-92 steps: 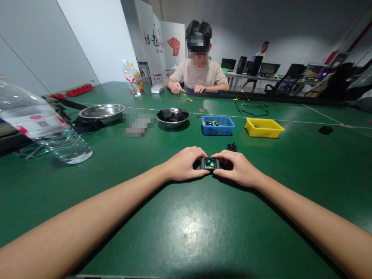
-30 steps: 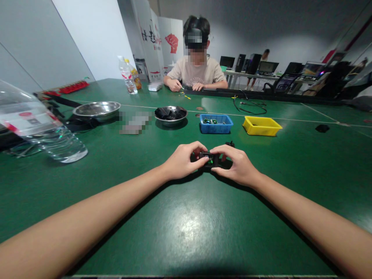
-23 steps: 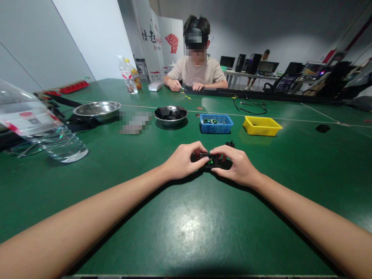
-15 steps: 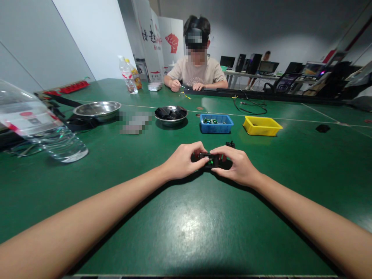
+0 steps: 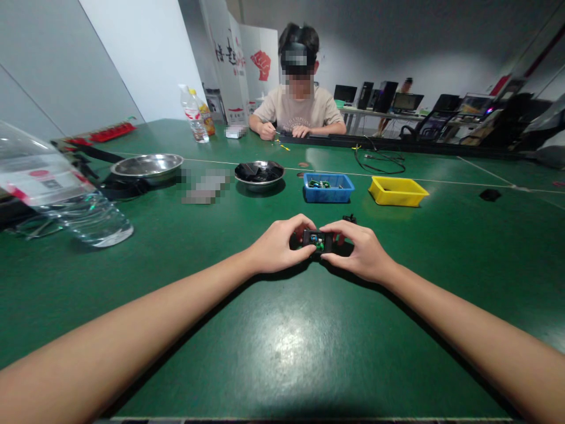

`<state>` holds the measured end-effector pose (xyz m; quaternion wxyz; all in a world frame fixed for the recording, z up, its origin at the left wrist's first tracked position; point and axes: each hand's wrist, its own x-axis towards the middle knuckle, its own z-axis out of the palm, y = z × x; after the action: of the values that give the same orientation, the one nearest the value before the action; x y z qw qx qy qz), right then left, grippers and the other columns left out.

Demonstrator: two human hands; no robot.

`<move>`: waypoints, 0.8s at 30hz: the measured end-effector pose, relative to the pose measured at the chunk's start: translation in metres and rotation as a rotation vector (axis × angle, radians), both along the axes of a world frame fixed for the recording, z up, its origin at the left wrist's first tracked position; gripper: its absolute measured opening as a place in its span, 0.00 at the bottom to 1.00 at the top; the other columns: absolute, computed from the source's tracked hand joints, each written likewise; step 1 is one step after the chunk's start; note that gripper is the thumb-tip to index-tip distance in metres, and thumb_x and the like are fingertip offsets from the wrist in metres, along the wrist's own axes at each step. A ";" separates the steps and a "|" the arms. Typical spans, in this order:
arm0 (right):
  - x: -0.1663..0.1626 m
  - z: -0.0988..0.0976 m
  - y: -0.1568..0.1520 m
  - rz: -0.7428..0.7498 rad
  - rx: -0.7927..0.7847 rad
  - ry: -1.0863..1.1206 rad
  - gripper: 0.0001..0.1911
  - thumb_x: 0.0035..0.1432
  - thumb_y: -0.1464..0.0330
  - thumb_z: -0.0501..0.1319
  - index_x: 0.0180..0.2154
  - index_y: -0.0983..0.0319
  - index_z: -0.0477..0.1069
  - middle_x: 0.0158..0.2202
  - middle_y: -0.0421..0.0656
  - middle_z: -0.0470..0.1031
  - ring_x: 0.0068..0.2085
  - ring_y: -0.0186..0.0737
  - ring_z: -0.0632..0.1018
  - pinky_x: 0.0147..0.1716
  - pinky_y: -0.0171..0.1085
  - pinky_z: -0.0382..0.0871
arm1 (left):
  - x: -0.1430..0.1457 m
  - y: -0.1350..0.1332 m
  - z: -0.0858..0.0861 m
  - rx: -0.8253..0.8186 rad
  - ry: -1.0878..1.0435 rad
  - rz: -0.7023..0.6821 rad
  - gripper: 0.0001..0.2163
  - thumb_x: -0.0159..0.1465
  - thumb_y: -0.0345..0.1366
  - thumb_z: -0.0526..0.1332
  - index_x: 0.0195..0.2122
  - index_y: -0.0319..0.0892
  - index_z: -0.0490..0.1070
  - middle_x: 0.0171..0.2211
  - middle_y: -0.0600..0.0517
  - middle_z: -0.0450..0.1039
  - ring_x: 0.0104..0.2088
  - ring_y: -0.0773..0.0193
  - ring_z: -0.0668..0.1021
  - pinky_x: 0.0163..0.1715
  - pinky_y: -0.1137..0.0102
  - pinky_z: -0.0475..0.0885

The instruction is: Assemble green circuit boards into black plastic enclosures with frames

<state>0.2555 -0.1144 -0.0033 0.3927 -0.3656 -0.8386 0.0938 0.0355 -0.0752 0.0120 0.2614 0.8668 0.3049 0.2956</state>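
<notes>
Both hands are clamped on one small black case (image 5: 317, 240), which shows a green circuit board inside. The left hand (image 5: 278, 244) pinches its left end and the right hand (image 5: 357, 250) its right end. The case sits low over the green bench (image 5: 282, 353), nearer the person than the blue tray (image 5: 327, 196). A small black part (image 5: 349, 219) lies between the tray and the right hand. A yellow tray (image 5: 395, 201) stands right of the blue tray and a steel bowl (image 5: 259, 184) stands to its left.
</notes>
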 end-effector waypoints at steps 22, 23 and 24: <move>-0.004 0.001 -0.003 0.095 0.062 -0.043 0.21 0.56 0.71 0.66 0.52 0.58 0.70 0.46 0.48 0.79 0.48 0.46 0.80 0.49 0.45 0.76 | 0.009 -0.006 -0.007 -0.099 -0.058 0.146 0.08 0.53 0.31 0.62 0.34 0.42 0.66 0.27 0.57 0.71 0.27 0.67 0.73 0.26 0.73 0.65; -0.004 0.001 -0.003 0.101 0.069 -0.046 0.21 0.56 0.71 0.65 0.52 0.58 0.70 0.47 0.48 0.79 0.48 0.46 0.80 0.49 0.45 0.76 | 0.009 -0.007 -0.008 -0.101 -0.057 0.154 0.08 0.53 0.31 0.62 0.34 0.42 0.65 0.27 0.57 0.71 0.27 0.67 0.73 0.26 0.72 0.65; -0.005 0.001 -0.003 0.106 0.077 -0.050 0.21 0.56 0.72 0.65 0.52 0.58 0.70 0.47 0.48 0.79 0.48 0.46 0.80 0.49 0.45 0.76 | 0.010 -0.007 -0.008 -0.102 -0.054 0.157 0.08 0.52 0.30 0.62 0.34 0.42 0.65 0.27 0.57 0.71 0.27 0.67 0.73 0.27 0.72 0.65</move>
<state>0.2507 -0.1175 -0.0020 0.3799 -0.3074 -0.8694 0.0732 0.0451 -0.0820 0.0039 0.2895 0.8174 0.3795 0.3225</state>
